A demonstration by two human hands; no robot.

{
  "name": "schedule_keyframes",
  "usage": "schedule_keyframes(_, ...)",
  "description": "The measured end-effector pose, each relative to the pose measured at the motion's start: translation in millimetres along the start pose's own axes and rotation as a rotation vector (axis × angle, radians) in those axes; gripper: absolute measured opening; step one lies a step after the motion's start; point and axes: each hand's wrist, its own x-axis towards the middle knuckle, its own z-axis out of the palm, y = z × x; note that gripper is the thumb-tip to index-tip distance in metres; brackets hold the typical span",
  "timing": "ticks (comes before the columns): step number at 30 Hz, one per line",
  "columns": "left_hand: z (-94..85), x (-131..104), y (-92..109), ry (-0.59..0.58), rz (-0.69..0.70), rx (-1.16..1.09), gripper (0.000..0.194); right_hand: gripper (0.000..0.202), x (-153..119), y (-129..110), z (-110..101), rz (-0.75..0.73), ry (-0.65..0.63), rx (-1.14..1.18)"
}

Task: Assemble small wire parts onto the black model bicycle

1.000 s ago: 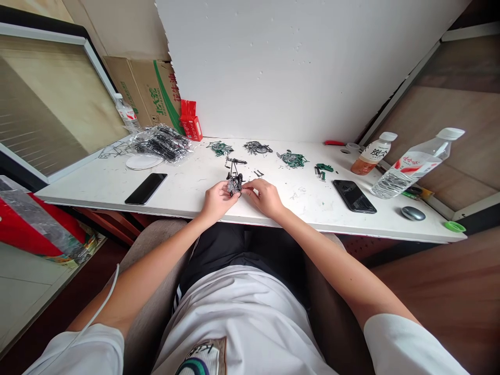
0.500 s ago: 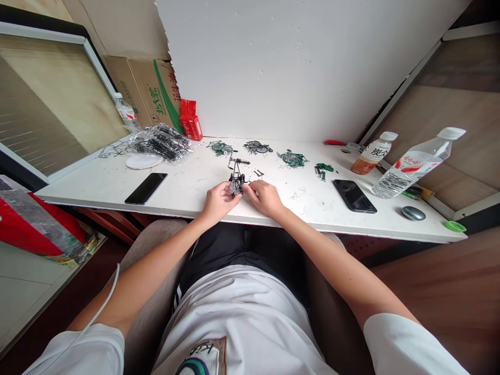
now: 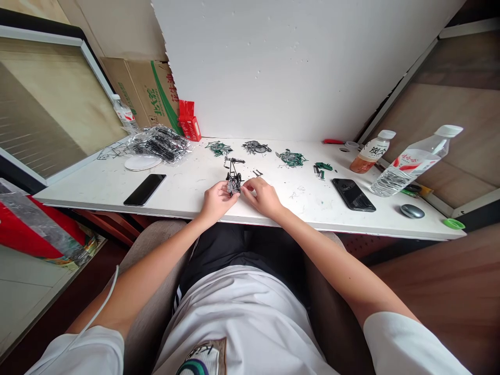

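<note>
Over the front part of the white table [image 3: 183, 195], a small black model bicycle [image 3: 235, 179] with thin bars and wheel-like parts stands up between my hands. My left hand [image 3: 219, 200] grips its lower left side between thumb and fingers. From the right, my right hand [image 3: 263, 197] has its thumb and fingertips closed at the model's lower right edge; a tiny part between them is too small to make out. A few little black pieces [image 3: 257, 173] lie just beyond my right hand.
Piles of green parts [image 3: 291, 158] and black parts [image 3: 255, 148] lie farther back. Left are a phone [image 3: 145, 189] and bagged black parts [image 3: 162, 144]. Right are another phone [image 3: 353, 195], a tea bottle [image 3: 371, 152], a water bottle [image 3: 414, 164] and a mouse [image 3: 412, 211].
The model has shifted slightly left and turned a little in my left hand. My right fingertips stay close at its right side; the whole view has moved slightly.
</note>
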Motion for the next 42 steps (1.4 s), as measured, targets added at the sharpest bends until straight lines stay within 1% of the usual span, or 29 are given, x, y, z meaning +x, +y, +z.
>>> schedule_keyframes(6, 0.5, 0.5, 0.9, 0.004, 0.0, 0.016, 0.048, 0.038, 1.7, -0.7, 0.5, 0.028, -0.014, -0.085)
schedule_keyframes(7, 0.6, 0.6, 0.9, 0.007, -0.001, 0.015, 0.048, 0.036, 1.5, -1.0, 0.4, 0.036, -0.007, -0.073)
schedule_keyframes(9, 0.7, 0.7, 1.2, 0.009, -0.006, 0.005, 0.048, 0.027, 0.5, -1.6, -0.1, 0.04, 0.009, -0.02)
schedule_keyframes(11, 0.8, 0.7, 1.9, 0.007, -0.014, -0.006, 0.048, 0.018, -0.7, -1.8, -0.5, 0.026, 0.025, 0.034)
schedule_keyframes(12, 0.9, 0.7, 2.2, 0.008, -0.018, -0.009, 0.048, 0.016, -1.2, -1.8, -0.7, 0.016, 0.031, 0.053)
schedule_keyframes(17, 0.8, 0.5, 2.8, 0.016, -0.026, -0.011, 0.047, 0.012, -1.9, -1.6, -0.5, -0.017, 0.031, 0.074)
schedule_keyframes(23, 0.0, 0.5, 0.7, 0.01, -0.019, -0.006, 0.047, 0.011, -1.4, -2.3, -0.6, -0.016, 0.014, 0.056)
schedule_keyframes(29, -0.1, 0.0, 1.0, 0.004, 0.001, 0.007, 0.045, 0.017, -0.2, -1.8, 0.1, 0.009, -0.015, 0.001)
schedule_keyframes(33, -0.2, 0.0, 1.1, -0.011, 0.0, 0.014, 0.045, 0.034, 1.5, -1.6, 0.1, 0.014, -0.048, -0.056)
schedule_keyframes(35, -0.2, 0.5, 0.5, -0.007, -0.011, 0.002, 0.045, 0.037, 1.5, -2.1, -0.3, 0.023, -0.045, -0.056)
schedule_keyframes(39, -0.1, 1.4, 0.2, 0.003, -0.036, -0.026, 0.046, 0.02, -0.3, -3.0, -1.3, 0.022, -0.004, 0.023)
schedule_keyframes(42, 0.2, 1.4, 1.5, -0.001, -0.035, -0.037, 0.046, 0.017, -1.1, -2.6, -1.3, -0.007, -0.008, 0.034)
